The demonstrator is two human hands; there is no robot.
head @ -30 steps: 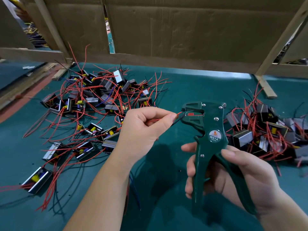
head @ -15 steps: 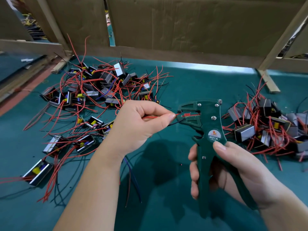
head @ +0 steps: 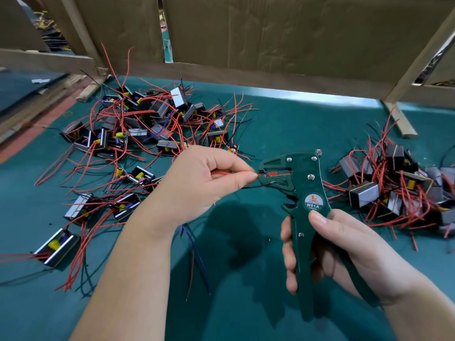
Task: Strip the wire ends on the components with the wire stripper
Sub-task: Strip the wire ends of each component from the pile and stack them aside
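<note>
My right hand [head: 337,252] grips the handles of a dark green wire stripper [head: 304,193], marked W01A, held upright with its jaws pointing left. My left hand [head: 197,183] pinches a red wire [head: 222,172] between thumb and forefinger, and the wire's end sits in the stripper's jaws. A thin black wire [head: 256,186] runs from the same hand to the lower jaw. The component these wires belong to is hidden under my left hand and wrist; blue and dark wires [head: 197,257] hang below it.
A pile of components with red wires [head: 138,129] covers the green table [head: 283,124] at the left. A second pile [head: 398,190] lies at the right. A cardboard wall [head: 283,40] with wooden battens closes the back.
My left hand has pushed the red wire's end rightward into the stripper's jaws. The stripper has shifted slightly left and down with my right hand.
</note>
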